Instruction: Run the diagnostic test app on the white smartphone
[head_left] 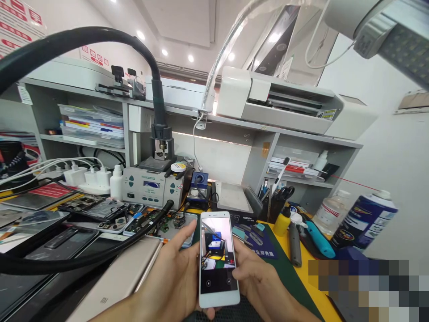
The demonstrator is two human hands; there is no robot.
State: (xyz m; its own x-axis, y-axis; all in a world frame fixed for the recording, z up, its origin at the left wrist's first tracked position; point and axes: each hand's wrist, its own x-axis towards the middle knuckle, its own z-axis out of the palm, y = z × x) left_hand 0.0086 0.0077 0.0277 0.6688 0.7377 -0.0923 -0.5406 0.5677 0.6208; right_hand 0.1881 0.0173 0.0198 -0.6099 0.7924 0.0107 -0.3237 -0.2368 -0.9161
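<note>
A white smartphone point(219, 286) is held upright in front of me, its screen lit with a picture of bench equipment and two round icons below it. My left hand point(174, 273) wraps its left edge, with the thumb raised off the side and fingertips showing under the bottom edge. My right hand point(261, 281) grips the right edge, its thumb resting on the lower right of the screen. Most of the fingers behind the phone are hidden. Left of my left wrist lies a gold-backed phone point(114, 277).
A rework station point(152, 185) stands behind, its black hose point(100, 264) crossing the left side. Opened phones point(94, 208) and circuit boards point(161, 223) lie at left. At right stand a yellow bottle point(282, 222), a blue spray can point(365, 219) and a clear bottle point(331, 212). A printer point(288, 103) sits on the shelf.
</note>
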